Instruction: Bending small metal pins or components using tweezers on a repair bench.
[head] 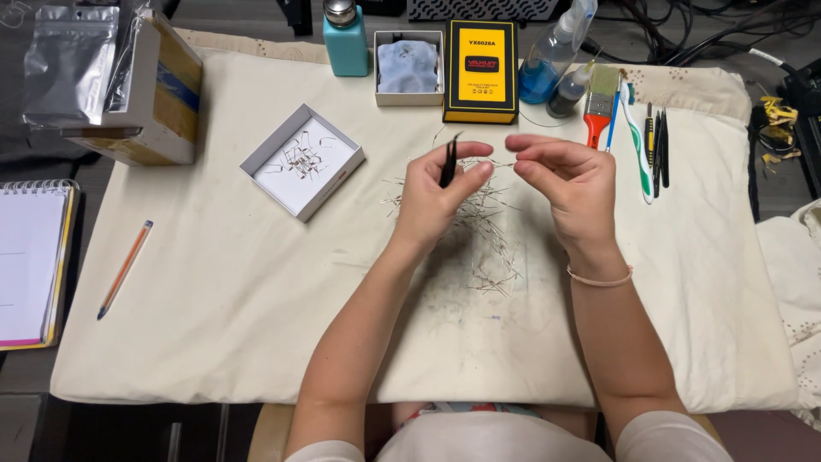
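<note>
two hands work one thin wire [500, 162]: left hand [440, 192] fingers clamp black tweezers [449, 162], right hand [569, 175] fingertips pinch the wire; a loosened pinch could drop it into the wire pile [487, 239] beneath the fingers.

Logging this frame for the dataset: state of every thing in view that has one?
left hand: shut on black tweezers
right hand: pinching a thin wire lead
loose wire leads: scattered on the cloth
small white box: open, bent leads inside
tray: open, blue cloth inside
yellow case: closed
teal dispenser bottle: upright
notebook: open
</note>
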